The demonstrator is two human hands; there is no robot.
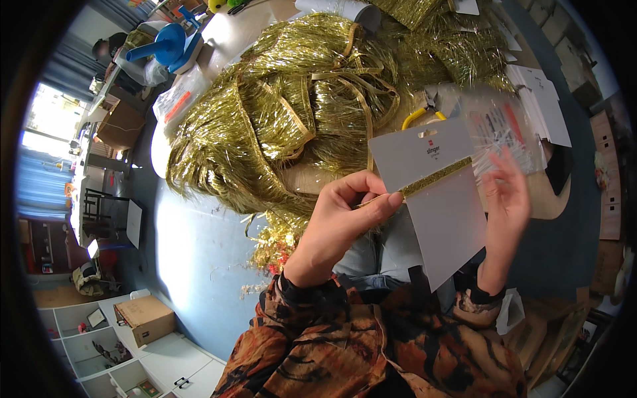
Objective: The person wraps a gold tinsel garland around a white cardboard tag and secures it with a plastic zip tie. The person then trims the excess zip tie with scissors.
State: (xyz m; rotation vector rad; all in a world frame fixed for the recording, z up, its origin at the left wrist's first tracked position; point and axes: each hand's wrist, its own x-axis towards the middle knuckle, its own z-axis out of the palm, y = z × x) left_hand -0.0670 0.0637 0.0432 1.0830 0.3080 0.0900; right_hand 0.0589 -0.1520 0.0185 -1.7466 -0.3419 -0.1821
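My left hand (348, 214) pinches a gold glitter ribbon (438, 177) and the left edge of a grey display card (443, 219) between thumb and fingers. The ribbon runs slantwise across the card, which has a hang hole near its top and bears printing. Beside the card's right edge my right hand (507, 194) is raised with its fingers apart, somewhat blurred; nothing shows in its grasp. Beyond the left hand a large heap of gold tinsel fringe (278, 119) with gold edging bands covers much of the table.
Yellow-handled cutting pliers (423, 112) lie above the card. To the right are a clear plastic bag with white strips (502, 139) and a stack of white cards (542, 104). A blue tape dispenser-like device (171, 47) stands at the back left. Farther left, a person (112, 47) is partly visible.
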